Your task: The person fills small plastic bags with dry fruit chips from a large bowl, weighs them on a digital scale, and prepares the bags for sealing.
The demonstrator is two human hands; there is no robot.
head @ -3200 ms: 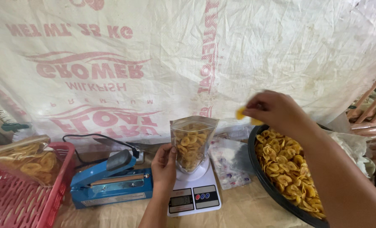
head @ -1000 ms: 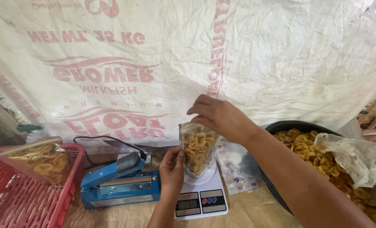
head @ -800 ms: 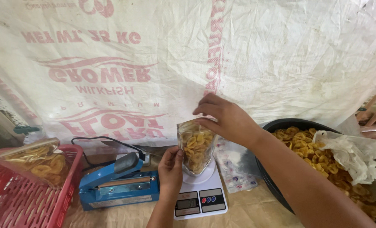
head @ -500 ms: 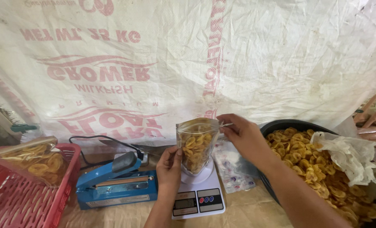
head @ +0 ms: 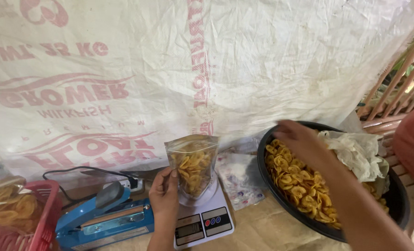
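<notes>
A clear pouch of yellow chips (head: 193, 165) is standing upright on a small white kitchen scale (head: 202, 218). The left hand (head: 164, 195) is gripping the pouch's left edge, steadying it. The right hand (head: 297, 139) is hovering well to the right, over the chips in a wide black pan (head: 397, 204); it is blurred, so whether it is grasping anything cannot be told. A blue heat sealer (head: 102, 218) is sitting just left of the scale, beside a red basket (head: 46, 218).
</notes>
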